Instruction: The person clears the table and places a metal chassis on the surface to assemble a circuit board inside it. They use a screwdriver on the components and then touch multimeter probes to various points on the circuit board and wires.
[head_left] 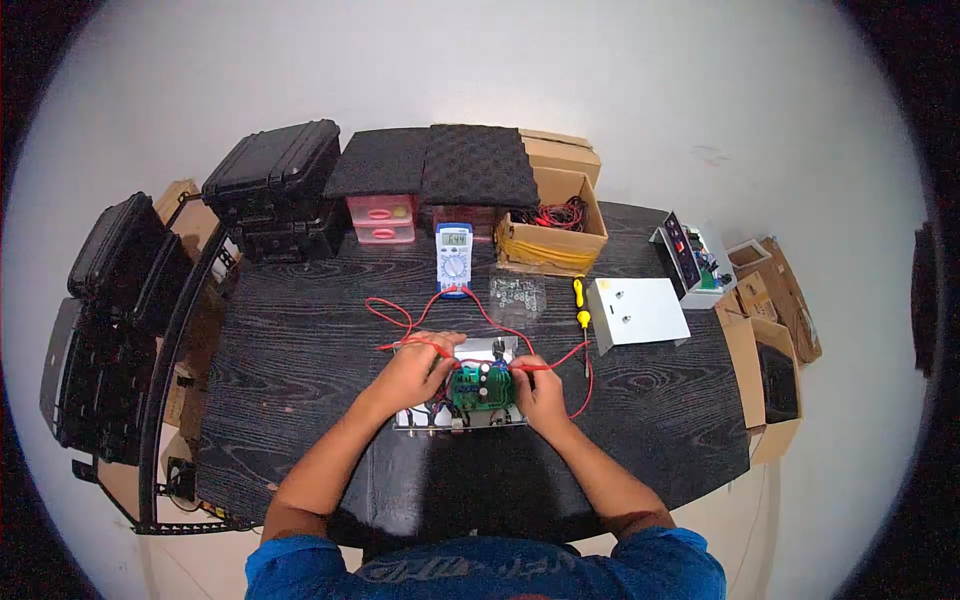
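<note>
My left hand (412, 374) is closed around a red test probe (444, 349) at the left side of a green circuit board (482, 392). At the board's right edge my right hand (541, 393) pinches a second red test probe (562, 362). The board sits in an open metal chassis (408, 418) with wires and connectors along its near side. Red leads run from both probes to a blue-and-white multimeter (454, 262), whose screen shows digits too small to read surely. The probe tips are too small to make out.
A yellow-handled screwdriver (581, 303) and a white metal cover (640, 313) lie right of the chassis. Small screws in a clear bag (517, 298) rest behind it. A carton of cables (552, 245), pink drawers (384, 232) and black cases (275, 180) line the back.
</note>
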